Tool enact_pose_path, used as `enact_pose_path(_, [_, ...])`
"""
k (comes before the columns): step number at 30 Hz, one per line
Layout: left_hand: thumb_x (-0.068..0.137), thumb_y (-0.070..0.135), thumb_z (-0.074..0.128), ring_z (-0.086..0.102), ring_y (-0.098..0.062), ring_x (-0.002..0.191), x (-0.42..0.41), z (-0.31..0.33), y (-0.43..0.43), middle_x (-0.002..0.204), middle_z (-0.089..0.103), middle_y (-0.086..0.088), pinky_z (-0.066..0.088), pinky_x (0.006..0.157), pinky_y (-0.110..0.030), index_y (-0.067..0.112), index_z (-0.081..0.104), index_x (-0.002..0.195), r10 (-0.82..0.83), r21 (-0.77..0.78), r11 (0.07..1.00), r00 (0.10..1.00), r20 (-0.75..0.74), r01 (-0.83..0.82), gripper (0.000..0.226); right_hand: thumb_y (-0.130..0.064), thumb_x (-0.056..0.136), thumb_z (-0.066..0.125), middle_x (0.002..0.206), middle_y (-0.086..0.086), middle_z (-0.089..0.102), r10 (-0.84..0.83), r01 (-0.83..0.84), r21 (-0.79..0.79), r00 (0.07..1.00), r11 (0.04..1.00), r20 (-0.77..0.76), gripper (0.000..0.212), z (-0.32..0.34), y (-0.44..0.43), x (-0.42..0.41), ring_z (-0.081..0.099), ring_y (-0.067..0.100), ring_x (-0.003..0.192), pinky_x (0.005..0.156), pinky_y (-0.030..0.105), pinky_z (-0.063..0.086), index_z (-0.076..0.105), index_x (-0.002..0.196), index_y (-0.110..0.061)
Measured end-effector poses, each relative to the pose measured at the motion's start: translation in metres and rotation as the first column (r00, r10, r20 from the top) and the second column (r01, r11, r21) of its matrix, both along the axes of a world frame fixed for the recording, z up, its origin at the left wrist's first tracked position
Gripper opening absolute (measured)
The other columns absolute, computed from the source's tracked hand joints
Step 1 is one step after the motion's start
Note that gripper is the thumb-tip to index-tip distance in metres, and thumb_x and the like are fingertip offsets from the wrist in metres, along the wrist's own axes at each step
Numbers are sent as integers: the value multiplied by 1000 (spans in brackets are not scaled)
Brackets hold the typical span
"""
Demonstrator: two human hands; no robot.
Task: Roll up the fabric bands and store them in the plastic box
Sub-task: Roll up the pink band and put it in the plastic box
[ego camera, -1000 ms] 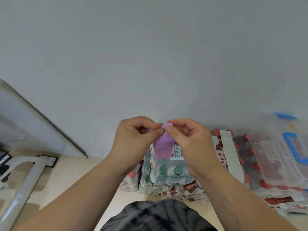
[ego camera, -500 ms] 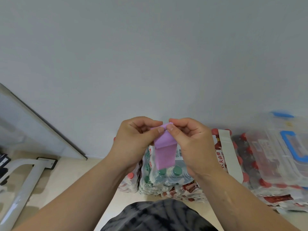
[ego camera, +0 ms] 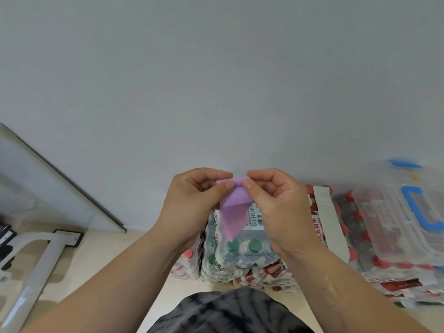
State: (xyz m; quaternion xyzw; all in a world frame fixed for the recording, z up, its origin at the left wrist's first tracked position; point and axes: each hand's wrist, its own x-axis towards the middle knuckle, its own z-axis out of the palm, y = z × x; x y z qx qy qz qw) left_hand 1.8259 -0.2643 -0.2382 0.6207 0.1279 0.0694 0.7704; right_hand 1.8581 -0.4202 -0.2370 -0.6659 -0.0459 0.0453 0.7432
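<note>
We hold a purple fabric band [ego camera: 234, 210] up before a plain wall, our left hand [ego camera: 192, 207] and right hand [ego camera: 276, 207] both pinching its top edge between thumb and fingers; the loose end hangs down over packs of bottled water [ego camera: 240, 255]. A clear plastic box [ego camera: 396, 224] sits at far right

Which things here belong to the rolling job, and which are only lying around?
For the job: purple fabric band, left hand, right hand, clear plastic box.

Lying about: packs of water bottles, white metal frame.
</note>
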Motion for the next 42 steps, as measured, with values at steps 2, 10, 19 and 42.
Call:
enact_pose_path(2, [84, 1, 78, 72, -16, 74, -1, 1, 0, 81, 77, -10, 57, 65, -23, 15, 81, 87, 8, 21, 1000, 1000, 27, -9, 15, -25, 84, 76, 90, 1, 80, 6, -6, -1, 1000, 1000, 9, 13, 0, -1, -2, 76, 15, 86, 72, 22, 58, 78, 92, -35])
enact_pose_path(10, [78, -7, 80, 72, -19, 77, -3, 0, -1, 85, 75, -19, 57, 70, -22, 18, 82, 83, 5, 79, 997, 999, 41, -9, 25, -15, 88, 79, 87, -1, 80, -34, 36, -39, 998, 999, 44, 17, 1, -2, -6, 76, 16, 82, 70, 22, 58, 77, 83, -32])
enact_pose_path(19, [79, 7, 84, 75, -33, 84, -4, 2, -2, 88, 78, -16, 62, 74, -36, 13, 81, 86, -13, 32, 999, 999, 39, 11, 10, -8, 87, 79, 88, -2, 81, -57, 57, 10, 993, 998, 104, 25, 3, -1, -6, 77, 15, 85, 77, 22, 59, 82, 86, -32])
enact_pose_path(42, [79, 5, 83, 76, -16, 77, -7, 1, -4, 82, 79, -8, 56, 68, -19, 17, 82, 84, 18, 31, 999, 999, 29, -19, 12, -12, 87, 79, 86, 1, 80, -107, 108, -14, 992, 994, 65, 14, 0, -2, -15, 76, 18, 83, 74, 26, 60, 79, 87, -26])
